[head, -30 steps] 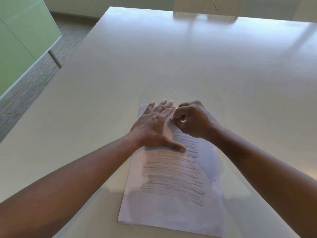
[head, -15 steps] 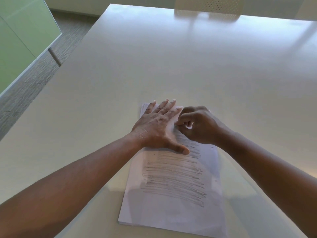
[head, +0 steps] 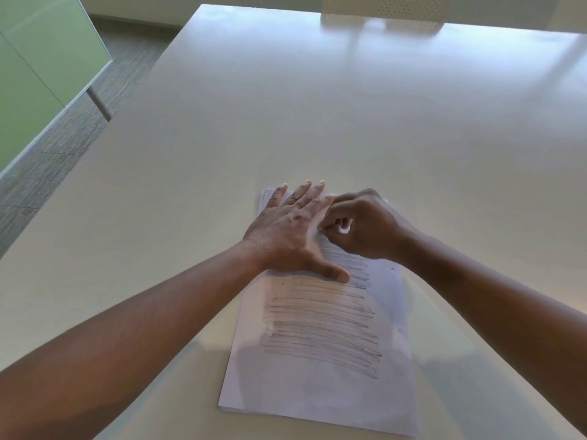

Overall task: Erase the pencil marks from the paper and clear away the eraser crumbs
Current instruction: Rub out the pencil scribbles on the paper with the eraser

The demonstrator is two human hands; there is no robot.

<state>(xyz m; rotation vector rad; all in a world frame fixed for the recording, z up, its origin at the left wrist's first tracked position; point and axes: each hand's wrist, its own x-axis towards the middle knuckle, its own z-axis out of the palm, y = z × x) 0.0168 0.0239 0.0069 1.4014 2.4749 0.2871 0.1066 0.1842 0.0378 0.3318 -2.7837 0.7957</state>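
Note:
A white sheet of paper [head: 320, 398] lies on the table in front of me, on top of a thin stack. Rows of grey pencil marks [head: 320, 331] cover its middle. My left hand [head: 286, 233] lies flat with spread fingers on the sheet's far left part and presses it down. My right hand [head: 368, 227] is curled at the sheet's far end and pinches a small white eraser [head: 344, 229] against the paper beside my left index finger. A few dark crumbs [head: 393, 268] lie near the right margin.
The pale table [head: 317, 122] stretches far ahead and to both sides. A white perforated chair back [head: 384, 9] stands at its far edge. Beyond the table's left edge are grey floor and a green glass partition [head: 38, 65].
My right hand has shifted slightly right along the top of the marks, and the eraser now shows between its fingers. My left hand has stayed pressed on the paper.

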